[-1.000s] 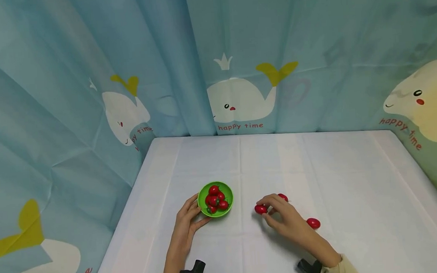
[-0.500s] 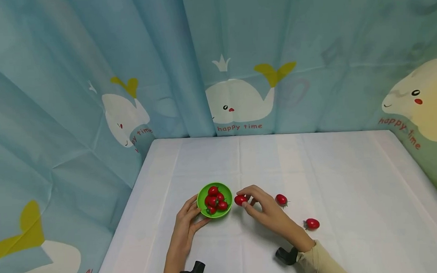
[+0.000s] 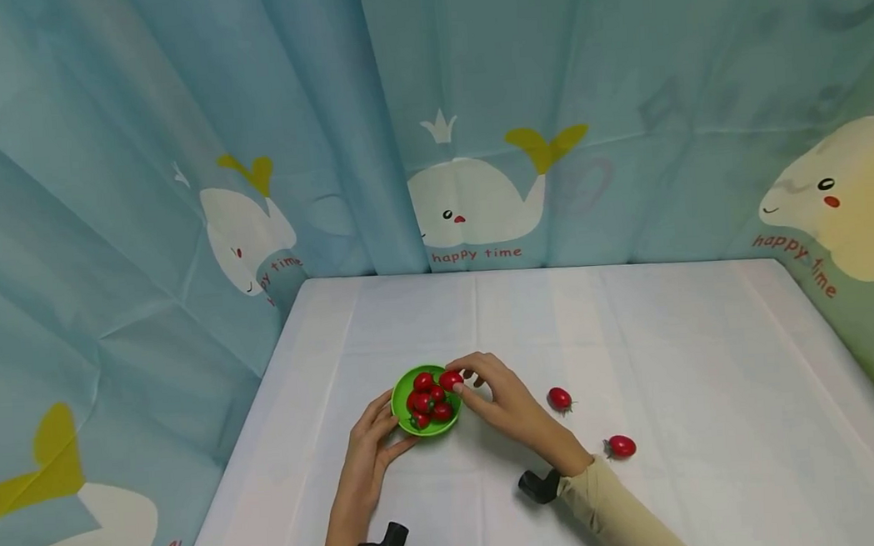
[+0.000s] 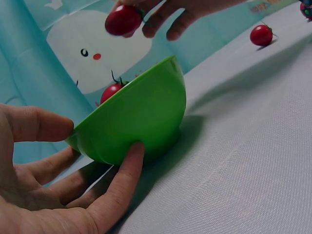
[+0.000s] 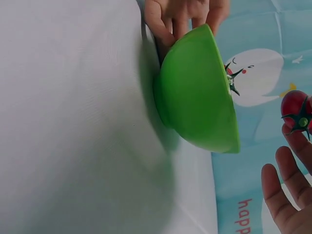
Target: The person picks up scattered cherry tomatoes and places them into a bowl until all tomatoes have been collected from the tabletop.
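Observation:
A small green bowl (image 4: 141,112) stands on the white tabletop with several red cherry tomatoes (image 3: 423,402) in it. My left hand (image 3: 369,452) grips the bowl from the left, one finger at the rim and the thumb on its outer wall. Over the bowl's right rim, my right hand (image 3: 507,401) pinches a cherry tomato (image 3: 451,380) between thumb and fingertips. In the left wrist view that held tomato (image 4: 123,20) hangs above the rim, apart from the bowl. Its green calyx (image 5: 303,122) shows in the right wrist view.
Two more cherry tomatoes lie on the table to the right, one farther back (image 3: 560,399) and one nearer (image 3: 620,446). A blue curtain (image 3: 485,70) with whale prints hangs behind the table (image 3: 681,333) and along its left side. Both wrists wear black devices.
The right hand has carried its cherry tomato leftward from the middle of the table to over the bowl's right rim. The left hand has stayed on the bowl.

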`<state>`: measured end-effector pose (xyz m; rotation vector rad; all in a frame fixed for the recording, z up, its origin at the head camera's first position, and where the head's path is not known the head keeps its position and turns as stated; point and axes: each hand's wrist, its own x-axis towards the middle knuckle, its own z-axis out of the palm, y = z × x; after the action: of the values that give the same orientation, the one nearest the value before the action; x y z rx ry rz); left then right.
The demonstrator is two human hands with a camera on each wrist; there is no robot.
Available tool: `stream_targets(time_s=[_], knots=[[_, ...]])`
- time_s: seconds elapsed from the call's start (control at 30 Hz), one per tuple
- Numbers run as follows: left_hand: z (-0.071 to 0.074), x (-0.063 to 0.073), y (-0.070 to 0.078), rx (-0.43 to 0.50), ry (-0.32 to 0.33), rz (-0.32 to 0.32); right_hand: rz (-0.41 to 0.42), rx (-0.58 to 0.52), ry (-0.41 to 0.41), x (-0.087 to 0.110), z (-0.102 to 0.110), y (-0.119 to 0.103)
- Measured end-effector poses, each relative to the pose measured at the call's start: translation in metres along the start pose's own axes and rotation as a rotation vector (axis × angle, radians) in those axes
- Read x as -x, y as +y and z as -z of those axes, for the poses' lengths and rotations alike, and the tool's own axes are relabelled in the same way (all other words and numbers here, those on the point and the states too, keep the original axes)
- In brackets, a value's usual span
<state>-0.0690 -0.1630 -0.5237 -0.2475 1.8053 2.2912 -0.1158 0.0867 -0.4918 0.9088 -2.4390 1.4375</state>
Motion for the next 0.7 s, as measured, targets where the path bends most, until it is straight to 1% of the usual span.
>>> stream_targets(time_s=[0.13,0.3,0.53,0.63,0.7], knots=[[0.001,0.000,0.000,-0.002,0.001,-0.001,-0.015,0.026,-0.029,-0.007,-0.005,0.003],[0.001,0.001,0.001,-0.008,-0.007,0.002,-0.044,0.084,-0.091,-0.011,-0.014,0.007],[0.001,0.000,0.002,-0.007,-0.015,-0.007,-0.043,0.162,-0.123,-0.015,-0.024,0.005],[0.001,0.001,0.002,-0.002,-0.016,0.002,-0.042,0.215,-0.147,-0.016,-0.028,0.005],[0.002,0.001,0.001,0.002,-0.018,0.004,-0.025,0.265,-0.161,-0.016,-0.032,0.006]])
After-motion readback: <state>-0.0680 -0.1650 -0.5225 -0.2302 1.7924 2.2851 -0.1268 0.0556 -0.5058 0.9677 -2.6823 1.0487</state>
